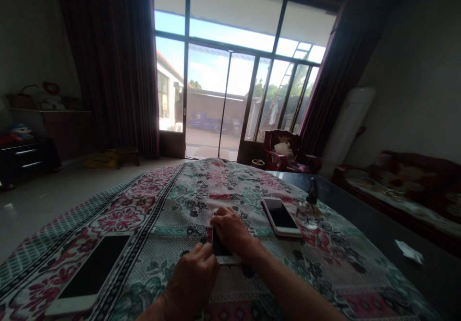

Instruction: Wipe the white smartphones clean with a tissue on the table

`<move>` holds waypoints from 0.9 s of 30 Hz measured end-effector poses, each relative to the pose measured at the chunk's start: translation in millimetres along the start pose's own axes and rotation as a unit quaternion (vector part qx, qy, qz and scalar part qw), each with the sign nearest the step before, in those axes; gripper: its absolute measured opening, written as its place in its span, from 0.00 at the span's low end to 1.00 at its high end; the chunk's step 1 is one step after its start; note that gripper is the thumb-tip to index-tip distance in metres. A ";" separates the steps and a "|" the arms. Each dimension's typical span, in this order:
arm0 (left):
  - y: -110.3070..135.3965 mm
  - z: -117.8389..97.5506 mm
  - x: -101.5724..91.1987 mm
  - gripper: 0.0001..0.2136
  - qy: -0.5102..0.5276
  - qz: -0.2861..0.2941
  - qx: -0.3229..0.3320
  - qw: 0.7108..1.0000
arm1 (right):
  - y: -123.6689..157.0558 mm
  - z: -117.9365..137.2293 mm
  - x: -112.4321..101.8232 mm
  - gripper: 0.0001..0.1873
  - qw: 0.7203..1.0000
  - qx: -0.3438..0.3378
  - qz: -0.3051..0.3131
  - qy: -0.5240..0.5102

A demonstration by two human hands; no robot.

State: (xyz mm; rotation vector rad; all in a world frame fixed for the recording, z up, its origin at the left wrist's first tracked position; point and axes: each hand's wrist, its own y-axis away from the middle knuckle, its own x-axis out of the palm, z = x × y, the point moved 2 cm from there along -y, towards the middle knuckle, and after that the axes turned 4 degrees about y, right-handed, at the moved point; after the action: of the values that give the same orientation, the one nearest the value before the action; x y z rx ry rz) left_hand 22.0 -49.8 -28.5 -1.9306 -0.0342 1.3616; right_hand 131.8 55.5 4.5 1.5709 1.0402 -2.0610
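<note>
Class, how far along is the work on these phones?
Done, seemingly: two phones lie flat on the floral cloth. In hand: a third phone, held by the left hand and right hand. Left: that held phone, as far as the picture shows.

Passage is left on the floral tablecloth point(158, 225) between the left hand point(190, 282) and a white smartphone point(88, 273). The way past the right hand point(230, 230), which lies with the left over a third smartphone point(220, 246), is narrowed by a second smartphone point(281, 217), with a glass stand point(310, 213) just beyond.
</note>
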 end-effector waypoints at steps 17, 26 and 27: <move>-1.6 -1.1 -1.1 0.11 0.001 0.013 -0.001 1.000 | -30.4 -20.9 9.3 0.13 0.996 0.083 -0.023 0.028; -1.3 0.2 3.6 0.11 0.010 0.017 -0.004 1.000 | -2.7 -58.7 1.8 0.14 0.985 0.157 -0.073 0.002; -1.1 0.3 3.9 0.11 0.009 0.020 -0.007 1.000 | -2.6 -57.9 1.5 0.14 0.987 0.143 -0.072 -0.001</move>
State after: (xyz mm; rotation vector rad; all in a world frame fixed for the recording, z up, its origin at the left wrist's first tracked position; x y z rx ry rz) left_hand 23.9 -47.2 -31.1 -1.9650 0.0046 1.3726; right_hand 168.9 99.5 -2.7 1.6686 0.9125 -2.3998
